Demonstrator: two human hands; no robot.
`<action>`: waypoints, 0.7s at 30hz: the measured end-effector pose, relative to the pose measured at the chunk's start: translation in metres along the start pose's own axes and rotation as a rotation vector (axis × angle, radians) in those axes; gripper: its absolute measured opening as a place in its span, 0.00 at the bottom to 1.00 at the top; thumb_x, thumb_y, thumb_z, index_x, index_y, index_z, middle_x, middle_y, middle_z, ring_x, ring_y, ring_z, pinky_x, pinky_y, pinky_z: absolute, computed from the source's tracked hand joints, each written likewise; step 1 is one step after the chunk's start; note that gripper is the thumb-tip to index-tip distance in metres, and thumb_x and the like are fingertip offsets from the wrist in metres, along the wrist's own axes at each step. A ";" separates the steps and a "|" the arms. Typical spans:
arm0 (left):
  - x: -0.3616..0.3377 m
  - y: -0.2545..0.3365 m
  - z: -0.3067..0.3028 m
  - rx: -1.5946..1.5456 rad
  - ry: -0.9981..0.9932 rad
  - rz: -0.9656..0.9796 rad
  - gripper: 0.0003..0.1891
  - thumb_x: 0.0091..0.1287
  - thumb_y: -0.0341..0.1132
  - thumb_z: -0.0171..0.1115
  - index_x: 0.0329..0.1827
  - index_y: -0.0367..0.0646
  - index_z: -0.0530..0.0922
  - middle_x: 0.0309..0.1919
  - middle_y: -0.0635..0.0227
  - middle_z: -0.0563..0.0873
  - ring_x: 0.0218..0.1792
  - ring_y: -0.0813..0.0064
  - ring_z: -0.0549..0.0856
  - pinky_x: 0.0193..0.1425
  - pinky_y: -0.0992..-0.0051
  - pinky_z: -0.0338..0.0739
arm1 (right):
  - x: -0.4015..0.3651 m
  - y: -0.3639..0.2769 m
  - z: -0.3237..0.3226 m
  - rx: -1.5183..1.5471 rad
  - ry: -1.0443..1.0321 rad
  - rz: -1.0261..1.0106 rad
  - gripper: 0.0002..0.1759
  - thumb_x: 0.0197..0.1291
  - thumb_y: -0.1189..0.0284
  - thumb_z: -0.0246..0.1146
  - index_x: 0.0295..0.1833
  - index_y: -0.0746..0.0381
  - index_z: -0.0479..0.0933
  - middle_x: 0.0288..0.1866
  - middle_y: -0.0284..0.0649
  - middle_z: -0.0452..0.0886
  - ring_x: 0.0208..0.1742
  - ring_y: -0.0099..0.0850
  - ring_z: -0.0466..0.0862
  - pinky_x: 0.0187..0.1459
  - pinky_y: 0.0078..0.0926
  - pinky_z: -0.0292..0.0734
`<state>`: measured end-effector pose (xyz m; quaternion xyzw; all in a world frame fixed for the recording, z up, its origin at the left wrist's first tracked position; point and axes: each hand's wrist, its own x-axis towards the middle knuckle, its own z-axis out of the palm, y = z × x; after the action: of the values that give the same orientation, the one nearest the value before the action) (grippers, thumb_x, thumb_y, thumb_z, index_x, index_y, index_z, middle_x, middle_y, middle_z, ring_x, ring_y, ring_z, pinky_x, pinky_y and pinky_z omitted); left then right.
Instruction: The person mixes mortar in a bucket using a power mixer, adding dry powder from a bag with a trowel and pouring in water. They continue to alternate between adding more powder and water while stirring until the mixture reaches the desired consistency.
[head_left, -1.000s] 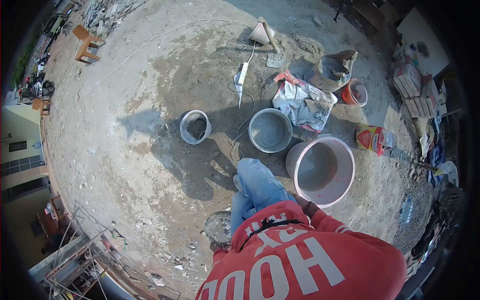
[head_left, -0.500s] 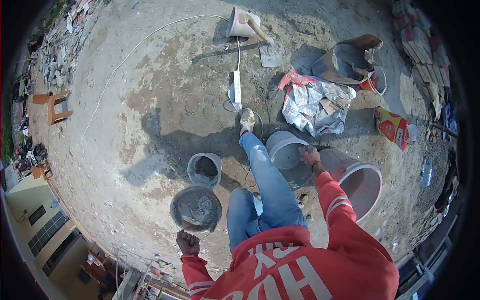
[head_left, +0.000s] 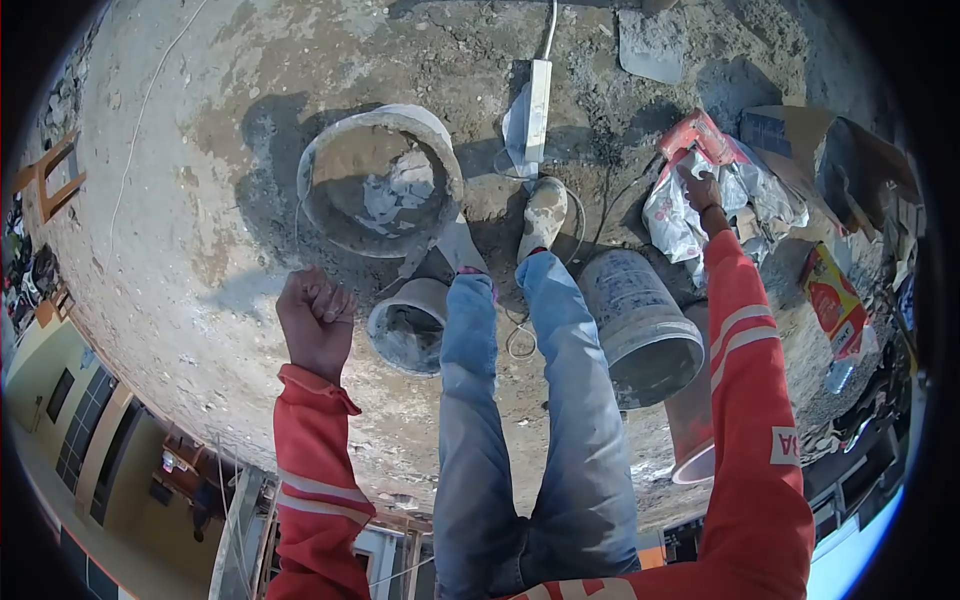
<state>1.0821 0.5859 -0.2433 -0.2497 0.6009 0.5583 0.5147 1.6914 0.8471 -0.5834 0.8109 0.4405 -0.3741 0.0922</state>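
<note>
My left hand (head_left: 316, 305) is closed in a fist just below a wide grey bucket (head_left: 437, 128), on its thin wire handle (head_left: 297, 222). Pale, lumpy material (head_left: 400, 187) lies inside that bucket. My right hand (head_left: 703, 190) reaches forward with its fingers partly stretched out, overlapping a crumpled silver and red sack (head_left: 670, 215). A smaller bucket (head_left: 408, 325) stands beside my left leg. By my right leg, a grey bucket (head_left: 630, 290) lies tipped with its mouth toward me, and a larger pinkish bucket (head_left: 690, 430) lies partly hidden behind my sleeve.
A white power strip (head_left: 538, 110) and its cable lie ahead of my shoe (head_left: 543, 212). Farther off is a flat metal blade (head_left: 650, 45). To the right are an open cardboard box (head_left: 800, 140) and a red and yellow bag (head_left: 835, 300). A wooden stool (head_left: 50, 180) stands far left.
The wide grey bucket has moved forward past the smaller bucket, along with my left fist. My right hand has left the grey bucket's rim and moved forward over the sack.
</note>
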 end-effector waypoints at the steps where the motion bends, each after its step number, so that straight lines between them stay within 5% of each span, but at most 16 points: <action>1: 0.025 0.001 0.012 0.002 0.014 0.002 0.18 0.76 0.36 0.51 0.23 0.52 0.62 0.13 0.77 0.58 0.16 0.79 0.58 0.28 0.73 0.58 | 0.034 0.009 0.009 -0.044 0.024 -0.024 0.61 0.50 0.37 0.76 0.75 0.75 0.65 0.55 0.51 0.83 0.45 0.37 0.87 0.41 0.33 0.84; 3: 0.065 -0.001 0.031 0.041 -0.025 -0.036 0.18 0.76 0.37 0.53 0.23 0.51 0.63 0.14 0.77 0.58 0.16 0.79 0.58 0.28 0.73 0.58 | 0.055 0.014 0.022 -0.096 0.106 -0.074 0.66 0.50 0.36 0.74 0.76 0.79 0.62 0.65 0.57 0.78 0.58 0.45 0.85 0.48 0.41 0.84; 4: 0.084 -0.006 0.040 0.046 -0.018 -0.035 0.18 0.76 0.37 0.53 0.23 0.51 0.63 0.14 0.77 0.58 0.16 0.79 0.58 0.28 0.73 0.58 | 0.043 -0.017 0.012 -0.100 0.041 0.017 0.63 0.48 0.37 0.76 0.72 0.79 0.67 0.65 0.56 0.78 0.57 0.42 0.85 0.48 0.40 0.84; 6: 0.115 -0.020 0.054 0.139 0.073 -0.034 0.19 0.76 0.40 0.54 0.23 0.52 0.62 0.14 0.78 0.57 0.16 0.80 0.58 0.29 0.74 0.57 | 0.080 -0.009 0.022 -0.114 -0.052 -0.054 0.62 0.47 0.25 0.64 0.63 0.77 0.80 0.60 0.59 0.85 0.59 0.47 0.86 0.61 0.43 0.76; 8: 0.134 -0.010 0.066 0.116 0.036 -0.047 0.20 0.76 0.41 0.55 0.22 0.52 0.62 0.13 0.79 0.57 0.16 0.80 0.58 0.29 0.74 0.57 | 0.077 -0.029 0.031 0.114 0.095 0.068 0.46 0.50 0.33 0.70 0.54 0.67 0.87 0.52 0.47 0.88 0.46 0.38 0.88 0.51 0.35 0.80; 10: 0.141 0.000 0.066 0.100 0.019 -0.058 0.21 0.76 0.42 0.55 0.22 0.53 0.62 0.13 0.79 0.57 0.15 0.80 0.57 0.29 0.74 0.58 | 0.126 -0.012 0.036 0.221 -0.103 0.134 0.34 0.51 0.38 0.74 0.40 0.62 0.87 0.41 0.42 0.88 0.35 0.30 0.87 0.37 0.29 0.81; 14: 0.155 0.009 0.057 0.210 0.015 -0.075 0.20 0.78 0.43 0.53 0.24 0.52 0.63 0.14 0.79 0.59 0.15 0.82 0.56 0.28 0.76 0.57 | 0.133 -0.024 0.073 0.503 0.040 0.301 0.30 0.52 0.40 0.74 0.33 0.59 0.84 0.29 0.37 0.85 0.28 0.24 0.84 0.25 0.26 0.76; 16: 0.161 0.014 0.053 0.244 0.059 -0.098 0.20 0.80 0.43 0.52 0.25 0.52 0.64 0.15 0.79 0.60 0.15 0.83 0.57 0.26 0.76 0.57 | 0.078 -0.070 0.071 0.521 0.271 0.154 0.31 0.50 0.40 0.76 0.31 0.60 0.82 0.23 0.35 0.81 0.16 0.26 0.79 0.16 0.25 0.72; 17: 0.164 0.017 0.050 0.245 0.042 -0.112 0.20 0.80 0.43 0.52 0.25 0.52 0.64 0.15 0.79 0.60 0.15 0.83 0.57 0.26 0.76 0.57 | 0.106 -0.049 0.066 0.245 0.178 0.237 0.38 0.52 0.37 0.72 0.43 0.67 0.86 0.41 0.47 0.88 0.35 0.36 0.90 0.34 0.34 0.85; 18: 0.165 0.018 0.044 0.254 0.055 -0.092 0.20 0.81 0.43 0.52 0.26 0.52 0.64 0.15 0.79 0.60 0.16 0.83 0.57 0.25 0.76 0.57 | 0.136 -0.028 0.073 -0.370 0.438 0.160 0.50 0.54 0.34 0.66 0.59 0.73 0.82 0.65 0.60 0.81 0.65 0.50 0.84 0.63 0.43 0.79; 19: 0.167 0.016 0.044 0.263 0.055 -0.079 0.20 0.81 0.43 0.52 0.26 0.52 0.64 0.15 0.79 0.60 0.16 0.83 0.58 0.24 0.76 0.56 | 0.107 -0.044 0.062 -0.265 0.360 0.242 0.53 0.56 0.32 0.60 0.69 0.69 0.78 0.77 0.64 0.69 0.80 0.56 0.67 0.78 0.45 0.61; 20: 0.167 0.013 0.046 0.261 0.009 -0.116 0.20 0.81 0.43 0.52 0.26 0.52 0.64 0.15 0.79 0.60 0.16 0.83 0.58 0.24 0.76 0.56 | 0.084 -0.056 0.053 -0.414 0.383 0.170 0.47 0.58 0.34 0.60 0.70 0.60 0.79 0.74 0.63 0.73 0.76 0.58 0.71 0.75 0.46 0.66; 21: 0.162 0.012 0.049 0.256 0.033 -0.101 0.20 0.81 0.43 0.52 0.27 0.52 0.65 0.15 0.79 0.61 0.17 0.83 0.59 0.24 0.76 0.57 | 0.077 -0.062 0.039 -0.353 0.236 0.349 0.55 0.59 0.41 0.62 0.84 0.61 0.53 0.79 0.60 0.66 0.73 0.53 0.77 0.71 0.42 0.72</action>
<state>1.0323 0.6786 -0.3764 -0.2211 0.6621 0.4462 0.5601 1.6477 0.9148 -0.6527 0.8839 0.3603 -0.1729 0.2431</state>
